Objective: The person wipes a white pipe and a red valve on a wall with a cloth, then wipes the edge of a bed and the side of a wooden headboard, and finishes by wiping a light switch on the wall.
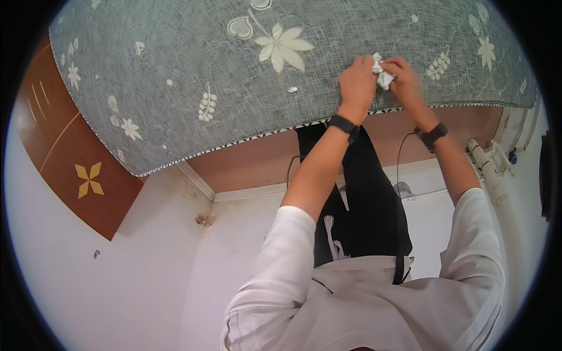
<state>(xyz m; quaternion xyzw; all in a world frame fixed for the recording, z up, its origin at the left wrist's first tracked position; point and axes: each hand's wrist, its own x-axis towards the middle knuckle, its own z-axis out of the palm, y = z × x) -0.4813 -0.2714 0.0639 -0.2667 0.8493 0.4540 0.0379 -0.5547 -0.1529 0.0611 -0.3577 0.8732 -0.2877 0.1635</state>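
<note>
A crumpled piece of white paper or tissue (385,80) is between my two hands, above the grey patterned cloth (175,52). My left hand (358,85) has its fingers bent against the paper's left side. From the other side, my right hand (405,82) pinches it between thumb and fingers. The inner fingertips of both hands are partly hidden. On the cloth, left of my left hand, lies a small white scrap (292,89). Dark bands circle both wrists.
The cloth has a black-and-white trimmed edge (228,146) and pale leaf and flower motifs. To the left, a brown wooden panel (90,180) shows under it. White pipes (489,171) run along the right wall. A thin dark cable (398,162) hangs near my right wrist.
</note>
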